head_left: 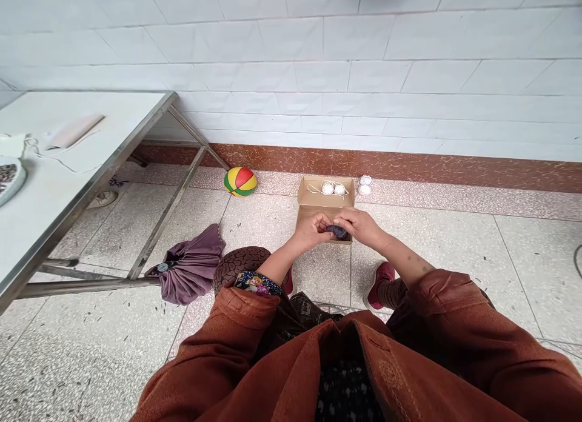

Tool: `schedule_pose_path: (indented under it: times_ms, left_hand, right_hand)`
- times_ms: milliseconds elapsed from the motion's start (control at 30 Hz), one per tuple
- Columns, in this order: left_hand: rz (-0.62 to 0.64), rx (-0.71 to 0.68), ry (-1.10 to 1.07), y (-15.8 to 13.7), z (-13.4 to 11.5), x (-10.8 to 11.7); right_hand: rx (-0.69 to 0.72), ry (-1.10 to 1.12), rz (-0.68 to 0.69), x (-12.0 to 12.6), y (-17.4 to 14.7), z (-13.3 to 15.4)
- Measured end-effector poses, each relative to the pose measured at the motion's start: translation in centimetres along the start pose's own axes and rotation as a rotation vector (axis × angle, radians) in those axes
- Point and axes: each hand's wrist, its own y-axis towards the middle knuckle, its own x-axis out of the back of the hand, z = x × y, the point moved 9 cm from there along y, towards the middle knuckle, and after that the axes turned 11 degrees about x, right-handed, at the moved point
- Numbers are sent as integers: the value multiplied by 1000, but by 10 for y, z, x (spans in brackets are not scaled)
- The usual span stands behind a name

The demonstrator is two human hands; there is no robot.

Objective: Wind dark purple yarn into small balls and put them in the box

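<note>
A small dark ball of yarn (337,231), with ridges like wound strands, sits between my two hands above an open cardboard box (304,214). My left hand (313,229) is closed, its fingertips pinching the ball's left side. From the upper right, my right hand (357,224) grips it with thumb and fingers bent. My fingers hide part of the ball and much of the box's inside. In the raised lid lie two white yarn balls (333,188) with loose strands. Two more white balls (364,185) rest on the floor just right of the lid.
A colourful ball (240,181) lies near the wall. At left stands a metal-framed table (113,122) bearing a rolled cloth (75,131) and a bowl (16,182). A folded purple umbrella (193,264) hangs by the table's lower bar. My red shoes (378,282) flank the box.
</note>
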Motion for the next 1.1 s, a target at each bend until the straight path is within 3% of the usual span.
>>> schedule_pose_path:
  times_ms: [133,300,433,567,667,733,833,900,1100]
  left_hand:
    - [96,30,-164,-6,-7,-8]
    - [-23,-2,-317,-3,-6,12]
    - [-194,-32,-219,1,0,31]
    - [-286,-30,-84,3,4,36]
    - [-213,-55,-50,2,0,26]
    - [-95,-54,-66,0,-3,13]
    - [96,-30,-147,-4,-6,-5]
    - [159,-8,-228,-7,-8,-10]
    - [60,77,-427,-4,0,1]
  right_hand:
    - [-147,148,-97,-6,-4,-25]
    - [-295,258,10,-42,-18,-29]
    - [-101,151,160,-50,-13,4]
    - [41,81,99,-27,-4,21]
    - [55,56,-15,-5,1,16]
    - [33,51,-68,4,3,8]
    - [-29,86,-106,5,4,-6]
    - [-87,120,-120,0,1,-15]
    - [-216,92,4,-32,-15,-28]
